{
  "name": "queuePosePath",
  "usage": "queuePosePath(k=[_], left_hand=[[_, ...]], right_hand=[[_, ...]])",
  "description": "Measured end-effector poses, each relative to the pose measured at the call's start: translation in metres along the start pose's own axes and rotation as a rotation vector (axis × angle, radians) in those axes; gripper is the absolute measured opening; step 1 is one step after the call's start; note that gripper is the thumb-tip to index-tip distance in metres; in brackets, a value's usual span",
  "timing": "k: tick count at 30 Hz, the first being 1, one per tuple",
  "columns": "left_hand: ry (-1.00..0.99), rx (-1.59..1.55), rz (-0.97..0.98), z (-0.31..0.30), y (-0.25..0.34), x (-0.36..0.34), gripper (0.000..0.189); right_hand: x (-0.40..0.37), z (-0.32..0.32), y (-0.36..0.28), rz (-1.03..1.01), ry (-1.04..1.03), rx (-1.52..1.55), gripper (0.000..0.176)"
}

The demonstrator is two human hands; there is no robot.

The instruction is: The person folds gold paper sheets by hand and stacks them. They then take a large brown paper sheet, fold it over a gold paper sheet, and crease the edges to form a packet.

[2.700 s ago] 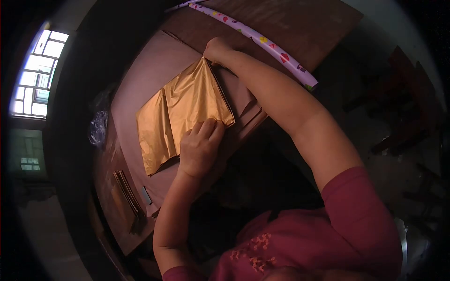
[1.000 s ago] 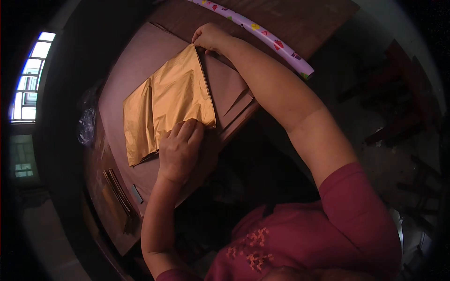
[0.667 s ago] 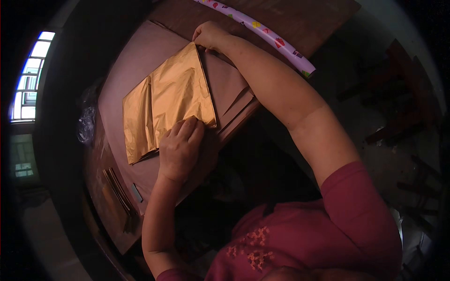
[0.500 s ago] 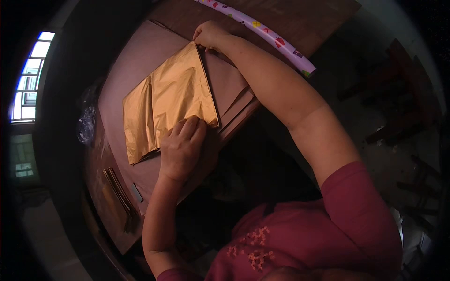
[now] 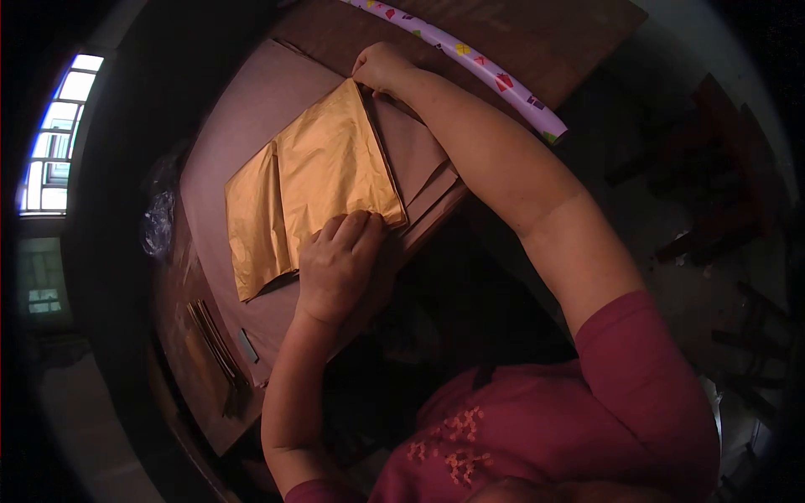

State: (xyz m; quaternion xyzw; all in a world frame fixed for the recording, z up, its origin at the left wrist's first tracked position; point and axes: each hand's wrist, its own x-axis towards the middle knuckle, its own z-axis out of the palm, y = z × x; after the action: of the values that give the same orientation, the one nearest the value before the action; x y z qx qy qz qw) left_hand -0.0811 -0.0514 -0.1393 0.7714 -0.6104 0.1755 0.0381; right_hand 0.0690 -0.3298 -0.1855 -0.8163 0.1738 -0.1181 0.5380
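Note:
A gold foil sheet (image 5: 327, 168), creased into two panels, lies on large brownish-pink paper sheets (image 5: 226, 126) on the table. Its near edge is under the curled fingers of my left hand (image 5: 338, 264), which grip it near the lower right corner. My right hand (image 5: 381, 69) pinches the sheet's far top corner, with the arm reaching across the right side. Darker layers show beneath the foil along its lower left edge.
A lilac patterned roll (image 5: 478, 63) lies across the back of the table (image 5: 587, 38). Thin folded gold pieces (image 5: 220, 356) and a small grey bar (image 5: 248, 344) are at the near left. Crumpled clear plastic (image 5: 157, 225) sits at the left edge.
The foil sheet's near part and my left hand have shifted slightly to the right. My right hand stays at the far corner.

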Motion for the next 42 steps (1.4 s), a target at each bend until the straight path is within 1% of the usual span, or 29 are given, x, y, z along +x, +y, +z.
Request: queuePosePath(k=[2,5,7,12,14,15,17,18,20,22,24,26,28,29,32,33,35,36,38,39,41,42], left_hand=[[0.001,-0.002,0.003,0.001,0.000,-0.001,0.028],[-0.010,0.005,-0.020,-0.002,0.004,0.001,0.030],[-0.054,-0.050,-0.077,-0.014,0.012,0.009,0.030],[-0.108,-0.004,-0.091,-0.012,0.012,0.007,0.032],[-0.123,0.002,-0.109,-0.013,0.013,0.008,0.032],[-0.134,0.000,-0.109,-0.013,0.013,0.007,0.033],[-0.135,0.006,-0.122,-0.013,0.013,0.007,0.033],[-0.141,-0.006,-0.137,-0.013,0.014,0.007,0.032],[-0.142,-0.012,-0.176,-0.014,0.016,0.008,0.032],[-0.182,-0.043,-0.170,-0.018,0.016,0.007,0.032],[-0.187,-0.090,-0.202,-0.020,0.016,0.005,0.033],[-0.183,-0.104,-0.222,-0.021,0.019,0.004,0.033],[-0.170,-0.105,-0.262,-0.017,0.021,0.001,0.033],[-0.168,-0.118,-0.268,-0.015,0.022,0.000,0.034],[-0.095,-0.109,-0.290,-0.007,0.025,-0.005,0.032],[-0.059,-0.116,-0.295,-0.003,0.025,-0.007,0.031],[-0.011,-0.119,-0.304,0.001,0.027,-0.009,0.031],[0.028,-0.122,-0.308,0.001,0.027,-0.011,0.030],[0.075,-0.113,-0.319,0.005,0.027,-0.014,0.029],[0.083,-0.115,-0.312,0.007,0.027,-0.014,0.029],[0.085,-0.139,-0.307,0.007,0.026,-0.015,0.028],[0.087,-0.145,-0.317,0.008,0.027,-0.018,0.028]], right_hand=[[-0.002,0.000,-0.001,0.019,0.024,0.012,0.008],[-0.005,-0.003,-0.004,0.044,0.007,-0.027,0.007],[-0.006,-0.004,-0.004,0.037,0.009,0.004,0.006],[-0.015,-0.009,-0.005,0.009,0.016,0.060,0.009],[-0.013,-0.006,-0.002,0.091,0.094,0.267,0.018],[-0.011,-0.006,0.000,0.082,0.088,0.265,0.018],[-0.006,-0.009,0.004,0.073,0.046,0.285,0.028],[-0.002,-0.008,0.006,0.061,0.037,0.278,0.028],[0.002,-0.004,0.007,-0.105,0.081,-0.068,0.033],[-0.002,-0.007,0.009,-0.201,-0.007,-0.085,0.036],[-0.010,-0.008,0.004,-0.175,-0.022,-0.051,0.033],[-0.001,-0.002,0.015,-0.183,-0.012,0.140,0.027],[-0.014,-0.007,-0.001,-0.086,0.002,0.135,0.015],[-0.011,-0.006,-0.001,-0.098,-0.014,0.127,0.015],[-0.005,-0.006,0.001,0.007,-0.041,0.211,0.012],[0.001,-0.007,0.009,-0.002,-0.047,0.205,0.012],[0.012,-0.005,0.018,-0.054,-0.060,0.158,0.009],[0.010,-0.005,0.010,-0.072,-0.068,0.159,0.009],[-0.007,-0.008,-0.003,-0.168,0.192,-0.388,0.017],[-0.021,-0.007,-0.016,-0.182,0.185,-0.389,0.017],[-0.065,0.000,-0.047,-0.599,0.291,-0.620,0.028],[-0.084,0.007,-0.050,-0.685,0.125,-0.591,0.031]])
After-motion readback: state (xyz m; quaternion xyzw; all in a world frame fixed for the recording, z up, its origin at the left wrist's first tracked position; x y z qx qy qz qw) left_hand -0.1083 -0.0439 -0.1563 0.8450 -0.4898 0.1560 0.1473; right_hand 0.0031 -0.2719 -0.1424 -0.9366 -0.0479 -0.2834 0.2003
